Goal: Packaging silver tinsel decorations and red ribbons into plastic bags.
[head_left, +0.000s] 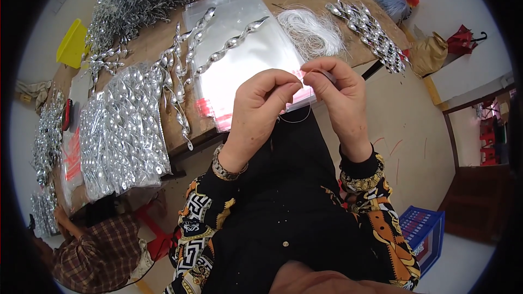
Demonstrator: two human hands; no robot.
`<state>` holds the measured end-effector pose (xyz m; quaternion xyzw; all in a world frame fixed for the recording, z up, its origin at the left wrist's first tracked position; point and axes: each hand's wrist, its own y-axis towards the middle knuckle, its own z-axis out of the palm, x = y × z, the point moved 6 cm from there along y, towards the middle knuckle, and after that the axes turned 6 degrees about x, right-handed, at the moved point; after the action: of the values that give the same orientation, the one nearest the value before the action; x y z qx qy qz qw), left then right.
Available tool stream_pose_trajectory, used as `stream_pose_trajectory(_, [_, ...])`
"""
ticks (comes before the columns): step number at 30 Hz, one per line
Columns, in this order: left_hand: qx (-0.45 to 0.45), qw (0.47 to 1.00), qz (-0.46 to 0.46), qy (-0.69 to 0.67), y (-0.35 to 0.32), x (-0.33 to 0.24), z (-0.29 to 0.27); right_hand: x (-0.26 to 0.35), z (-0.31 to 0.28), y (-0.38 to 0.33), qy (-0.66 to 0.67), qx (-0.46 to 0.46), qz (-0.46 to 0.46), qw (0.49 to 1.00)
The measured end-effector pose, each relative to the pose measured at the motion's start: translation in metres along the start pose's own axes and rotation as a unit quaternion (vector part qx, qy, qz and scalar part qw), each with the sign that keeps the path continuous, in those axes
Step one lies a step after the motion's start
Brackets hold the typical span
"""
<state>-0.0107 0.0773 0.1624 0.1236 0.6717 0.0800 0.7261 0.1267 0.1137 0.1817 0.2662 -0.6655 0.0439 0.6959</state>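
Observation:
My left hand point(255, 109) and my right hand point(348, 106) meet above the table's front edge, fingertips pinched close together. Between them runs a thin white string point(309, 115), its loop hanging below the fingers. A small greyish piece point(328, 76) shows among my right fingers; its kind is unclear. Under and beyond my hands lies a stack of clear plastic bags point(239, 16) with red-printed ends. A silver twisted ornament point(234, 42) rests across the bags, with other twists just left of it. A loose hank of white string point(313, 31) lies beyond my right hand.
Silver twists are piled at the right point(373, 35) and heaped at the back point(136, 2). Bagged ornaments point(125, 136) overhang the table's left front. A yellow bin point(71, 43) stands far left. A co-worker in a checked shirt point(103, 250) is lower left; a blue crate point(422, 234) sits lower right.

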Motion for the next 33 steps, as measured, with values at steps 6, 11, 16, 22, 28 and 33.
stream_pose_trajectory(6, [-0.034, 0.997, -0.021, -0.07, 0.003, 0.006, -0.005, -0.004, 0.005, -0.004, 0.018, 0.013, 0.018, 1.0])
stream_pose_trajectory(11, [-0.035, 0.994, -0.025, -0.102, 0.004, 0.01, -0.005, -0.007, 0.008, -0.006, -0.004, 0.025, 0.011, 1.0])
stream_pose_trajectory(16, [-0.04, 0.984, -0.05, -0.166, 0.003, 0.013, -0.002, -0.01, 0.01, -0.007, -0.001, 0.026, -0.012, 1.0])
stream_pose_trajectory(22, [-0.03, 0.974, -0.083, -0.209, 0.001, 0.02, -0.002, -0.007, 0.012, -0.01, -0.049, 0.03, -0.046, 0.997])
stream_pose_trajectory(28, [-0.036, 0.974, -0.095, -0.204, 0.001, 0.023, -0.004, 0.0, 0.012, -0.011, -0.104, 0.013, -0.074, 0.992])
stream_pose_trajectory(33, [-0.043, 0.973, -0.094, -0.205, 0.001, 0.027, -0.007, 0.003, 0.011, -0.011, -0.149, 0.013, -0.11, 0.983])
